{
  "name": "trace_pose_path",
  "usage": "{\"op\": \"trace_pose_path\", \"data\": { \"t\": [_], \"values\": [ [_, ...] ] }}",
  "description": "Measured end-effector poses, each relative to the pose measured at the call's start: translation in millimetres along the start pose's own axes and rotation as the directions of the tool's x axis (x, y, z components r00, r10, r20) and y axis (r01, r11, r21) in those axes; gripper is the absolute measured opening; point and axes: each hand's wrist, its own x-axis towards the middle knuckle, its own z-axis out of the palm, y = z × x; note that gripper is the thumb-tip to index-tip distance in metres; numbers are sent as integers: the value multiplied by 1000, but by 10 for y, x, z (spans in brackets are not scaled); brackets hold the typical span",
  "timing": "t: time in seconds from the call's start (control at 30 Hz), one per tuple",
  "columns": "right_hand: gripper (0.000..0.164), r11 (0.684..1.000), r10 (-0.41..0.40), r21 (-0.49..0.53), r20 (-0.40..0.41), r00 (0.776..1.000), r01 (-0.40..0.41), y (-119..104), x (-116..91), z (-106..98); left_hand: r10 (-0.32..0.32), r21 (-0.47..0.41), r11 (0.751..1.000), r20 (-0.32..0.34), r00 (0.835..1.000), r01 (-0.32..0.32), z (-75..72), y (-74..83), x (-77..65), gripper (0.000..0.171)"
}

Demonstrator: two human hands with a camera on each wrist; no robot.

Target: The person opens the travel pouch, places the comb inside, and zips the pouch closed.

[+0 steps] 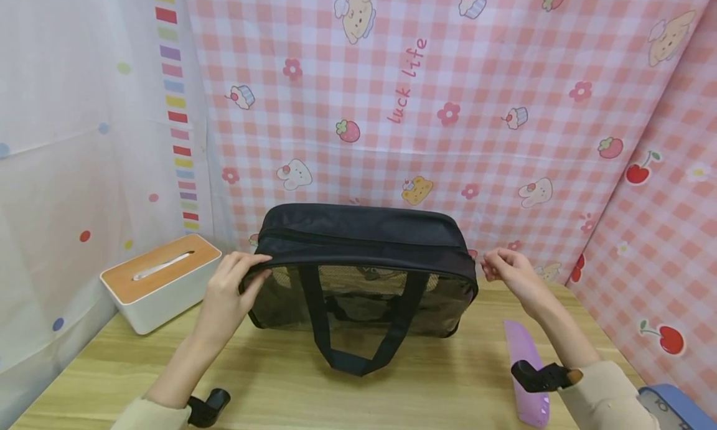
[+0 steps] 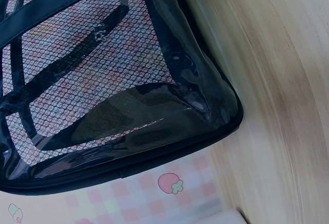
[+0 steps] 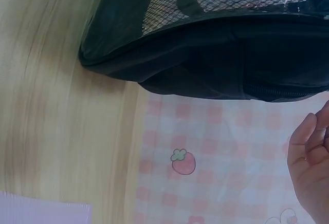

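A black travel bag (image 1: 358,231) with see-through and mesh sides stands upright on the wooden table, its front strap handle (image 1: 358,358) hanging down. A zipper line runs along its top. My left hand (image 1: 226,287) grips the bag's upper left edge, thumb in front and fingers over the top. It is outside the left wrist view, where the bag's clear side (image 2: 169,106) fills much of the picture. Just off the bag's right end, my right hand (image 1: 512,274) has loosely curled fingers. In the right wrist view the right hand (image 3: 311,157) shows nothing between its fingers, close to the zipper (image 3: 288,91).
A white tissue box (image 1: 162,280) with a wood-look lid stands left of the bag. A translucent purple item (image 1: 523,349) lies under my right forearm. At the lower right corner is a blue-edged object (image 1: 674,405). Pink checked cloth (image 1: 381,168) hangs behind the table.
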Motion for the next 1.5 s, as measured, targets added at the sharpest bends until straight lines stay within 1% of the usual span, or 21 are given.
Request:
{"op": "trace_pose_path", "data": {
  "t": [0.23, 0.4, 0.67, 0.87, 1.0, 1.1, 1.23, 1.3, 1.5],
  "values": [
    [24, 998, -57, -8, -22, 998, 56, -82, 33, 42, -6, -5, 1000, 1, 1000, 6, 14, -2, -9, 32],
    [24, 997, -71, -25, -20, 997, 71, -172, 65, 63, -15, -2, 1000, 2, 1000, 15, 11, 6, -6, 32],
    [28, 993, -71, -94, 6, 997, 71, -297, 131, 84, -29, -2, 1000, 1, 1000, 29, 5, 3, -5, 31],
    [27, 980, -60, -192, 2, 998, 59, -463, 174, 150, -32, -9, 999, 0, 999, 32, 10, 5, -8, 31],
    [28, 959, -85, -270, 29, 996, 89, -570, 203, 207, -31, -16, 999, -3, 1000, 31, 28, 13, -15, 31],
    [25, 926, -119, -356, 42, 992, 126, -647, 228, 274, -27, -19, 999, -12, 1000, 27, 27, 12, -21, 30],
    [21, 882, -165, -437, 66, 984, 177, -759, 260, 387, -25, -30, 999, -29, 999, 24, 25, 9, -28, 30],
    [19, 868, -179, -456, 85, 980, 198, -814, 271, 442, -22, -31, 999, -35, 999, 21, 27, 6, -31, 30],
    [16, 841, -209, -483, 126, 970, 244, -942, 293, 566, -20, -33, 999, -28, 999, 19, 47, -10, -35, 31]
  ]
}}
